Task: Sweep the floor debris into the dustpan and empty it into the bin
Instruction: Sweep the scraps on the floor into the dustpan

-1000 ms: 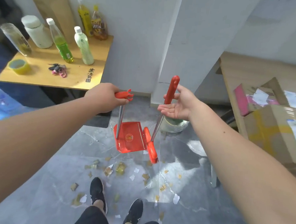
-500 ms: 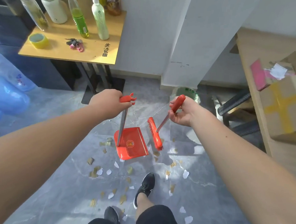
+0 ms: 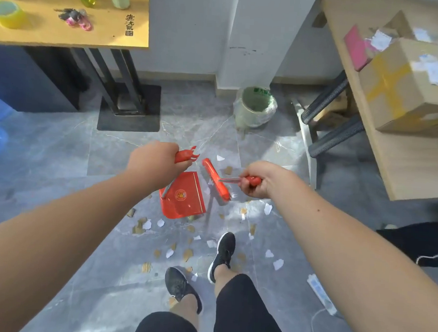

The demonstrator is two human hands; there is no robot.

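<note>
Left hand (image 3: 155, 162) is clenched around the red grip at the top of the dustpan's metal shaft, and the red dustpan (image 3: 184, 198) hangs below it over the grey tiled floor (image 3: 61, 157), its flat tray facing up toward the camera; whether its lip touches the floor I cannot tell. Right hand (image 3: 256, 179) is clenched around the red handle of the broom (image 3: 216, 179), whose short metal shaft runs leftward to a red brush head lying just beside the dustpan's right edge. Scraps of white and brown paper debris (image 3: 164, 229) lie scattered on the floor below the dustpan, around the brush head and near the person's two black shoes (image 3: 222, 253). A small bin (image 3: 255, 106) lined with a pale plastic bag stands farther back, against the foot of a white wall column and well apart from the dustpan. To the upper left a wooden counter (image 3: 105, 36) carries bottles, a roll of yellow tape (image 3: 9, 15) and a bunch of keys (image 3: 74, 18). To the right another counter (image 3: 400, 162) holds a cardboard box (image 3: 404, 86). A white power strip (image 3: 321, 294) lies on the floor at the lower right.
</note>
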